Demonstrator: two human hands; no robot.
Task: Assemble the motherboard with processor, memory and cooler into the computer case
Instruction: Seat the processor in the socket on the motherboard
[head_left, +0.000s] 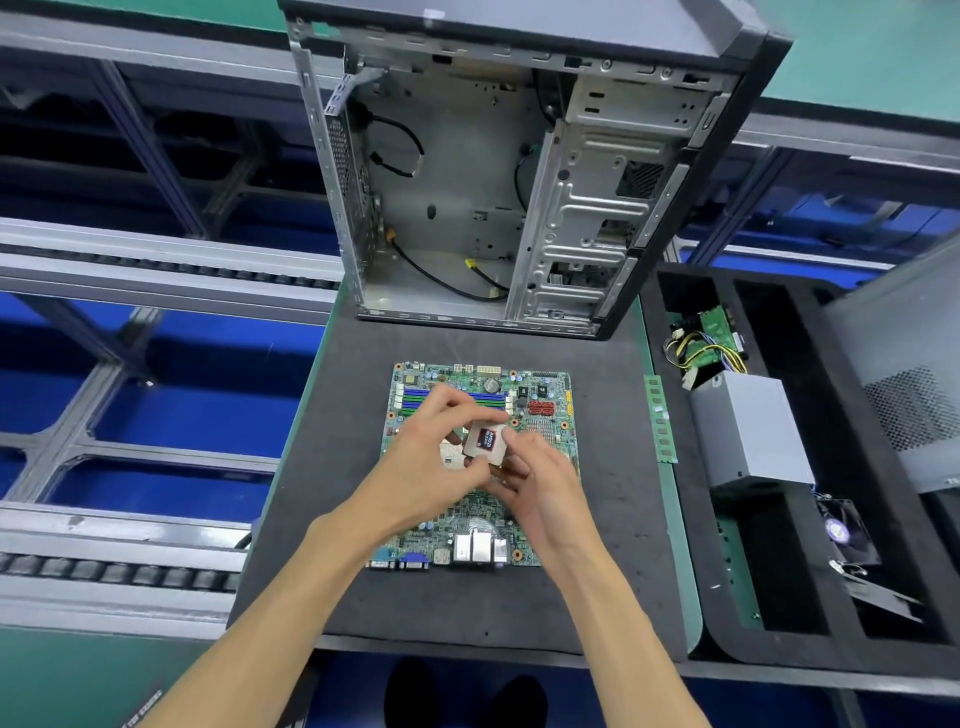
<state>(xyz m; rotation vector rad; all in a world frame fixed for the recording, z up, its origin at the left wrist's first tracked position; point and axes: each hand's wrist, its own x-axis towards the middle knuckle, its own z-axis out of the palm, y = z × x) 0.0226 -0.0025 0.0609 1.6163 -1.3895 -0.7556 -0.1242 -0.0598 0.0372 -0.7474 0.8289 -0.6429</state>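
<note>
Dark foam matting (597, 519) covers the workbench, and the motherboard (550, 415) lies flat on it, in front of the open computer case (467, 182) that stands at the far edge. Both hands meet above the middle of the board. The left hand (421, 467) and the right hand (540, 483) pinch the processor (485, 441) together by its edges, fingers curled around it, and hold it tilted just above the pale socket (449, 457).

I judge the processor to be light and stiff, but very fragile on its underside, so the hold must stay on the edges only, never on the bottom face. It should drop into the socket without any pressing, after the corner mark is matched.

A memory stick (661, 421) lies to the right of the board, at the edge of the mat. A fan (844, 530), possibly the cooler, sits in the black tray (675, 571) beside a grey power supply (748, 431).
</note>
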